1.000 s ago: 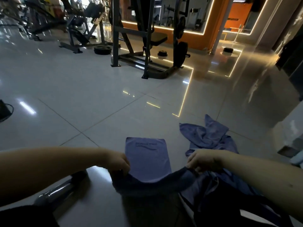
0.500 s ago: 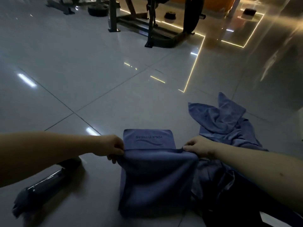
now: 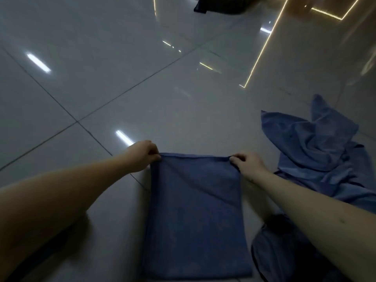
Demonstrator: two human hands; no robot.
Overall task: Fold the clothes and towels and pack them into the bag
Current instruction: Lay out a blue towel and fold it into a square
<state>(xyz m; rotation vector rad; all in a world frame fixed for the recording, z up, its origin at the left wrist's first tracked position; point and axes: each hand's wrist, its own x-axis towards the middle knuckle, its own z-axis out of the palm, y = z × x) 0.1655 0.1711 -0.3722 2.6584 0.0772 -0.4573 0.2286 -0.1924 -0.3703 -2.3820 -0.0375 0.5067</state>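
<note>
Since half a second ago, the towel's (image 3: 195, 216) near edge has been carried over to its far edge, covering the printed logo. My left hand (image 3: 142, 156) pinches the towel's far left corner and my right hand (image 3: 247, 165) pinches the far right one, with the towel flat on the floor (image 3: 101, 78). Right of the towel, a crumpled blue heap (image 3: 317, 151) lies unfolded. I judge we're early on: one piece is partly folded and nothing looks packed.

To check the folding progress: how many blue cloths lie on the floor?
2. A folded towel lies at centre, left hand and right hand pinching its far corners. A crumpled cloth lies to its right. Dark fabric at bottom right may hide more.
</note>
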